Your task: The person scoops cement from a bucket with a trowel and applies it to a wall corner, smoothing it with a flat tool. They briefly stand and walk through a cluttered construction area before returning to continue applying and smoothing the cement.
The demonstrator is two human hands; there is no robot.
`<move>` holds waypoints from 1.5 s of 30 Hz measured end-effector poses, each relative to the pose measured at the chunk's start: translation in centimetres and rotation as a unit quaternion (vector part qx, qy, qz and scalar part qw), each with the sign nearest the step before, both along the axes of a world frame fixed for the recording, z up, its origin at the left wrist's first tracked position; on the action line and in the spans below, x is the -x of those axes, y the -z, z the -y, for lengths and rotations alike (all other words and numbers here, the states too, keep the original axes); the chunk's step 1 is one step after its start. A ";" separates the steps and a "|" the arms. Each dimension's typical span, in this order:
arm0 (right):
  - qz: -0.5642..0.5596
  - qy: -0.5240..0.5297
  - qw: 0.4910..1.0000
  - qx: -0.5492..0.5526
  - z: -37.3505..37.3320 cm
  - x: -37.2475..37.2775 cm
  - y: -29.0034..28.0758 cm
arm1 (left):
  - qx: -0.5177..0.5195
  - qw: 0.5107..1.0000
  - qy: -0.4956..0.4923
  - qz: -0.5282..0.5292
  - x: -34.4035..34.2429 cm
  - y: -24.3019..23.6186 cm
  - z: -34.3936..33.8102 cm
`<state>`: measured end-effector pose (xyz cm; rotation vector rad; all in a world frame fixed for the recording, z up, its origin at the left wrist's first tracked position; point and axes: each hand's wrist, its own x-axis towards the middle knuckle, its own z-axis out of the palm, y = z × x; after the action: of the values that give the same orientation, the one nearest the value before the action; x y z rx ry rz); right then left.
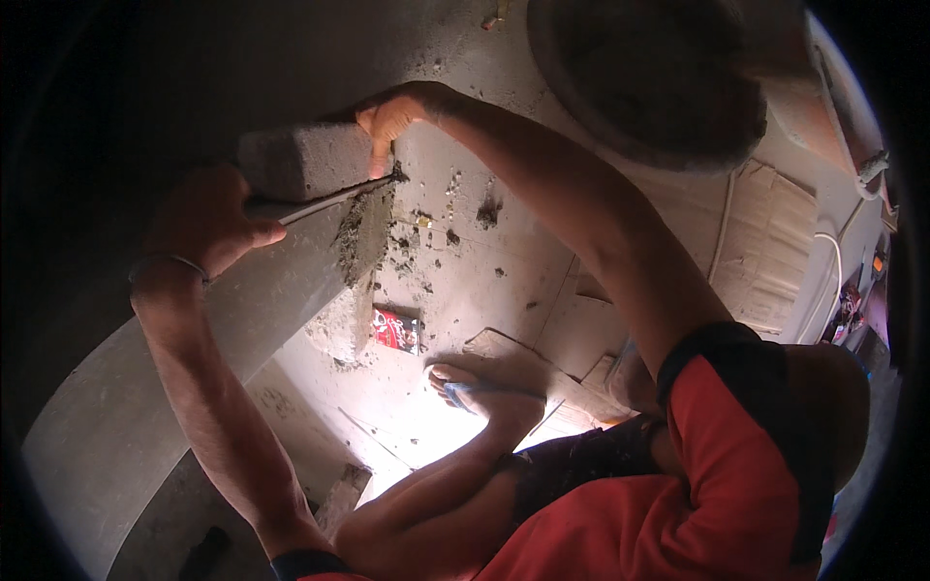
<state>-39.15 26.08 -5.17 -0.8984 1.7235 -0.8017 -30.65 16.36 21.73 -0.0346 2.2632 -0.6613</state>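
My left hand (pixel 218 218) grips a long thin pale strip (pixel 325 201) along its left part, thumb on the near side. Behind the strip sits a rough grey block (pixel 305 155). My right hand (pixel 387 126) holds the block's right end, one digit reaching down to touch the strip. Below them a smooth grey curved surface (pixel 136 378) runs toward the lower left. Its right edge carries crumbly wet mortar (pixel 358 232), with lumps scattered on the pale tiles beside it (pixel 523 271).
A large dark round tub (pixel 647 73) stands at upper right, near cardboard (pixel 765 242) and a pale cable (pixel 833 266). A red printed packet (pixel 395 329) lies on the floor by my sandalled foot (pixel 465 387). Assorted items (pixel 852 300) lie at the far right.
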 end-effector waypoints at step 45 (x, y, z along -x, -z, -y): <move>0.074 0.090 0.969 0.219 -0.7 -1.3 1.1 | -0.002 0.973 0.143 -0.180 -3.0 -1.1 -2.5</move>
<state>-37.89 26.80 -6.28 -0.9507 1.5363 -1.3721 -27.60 18.82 22.86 0.1927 2.6473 -0.8587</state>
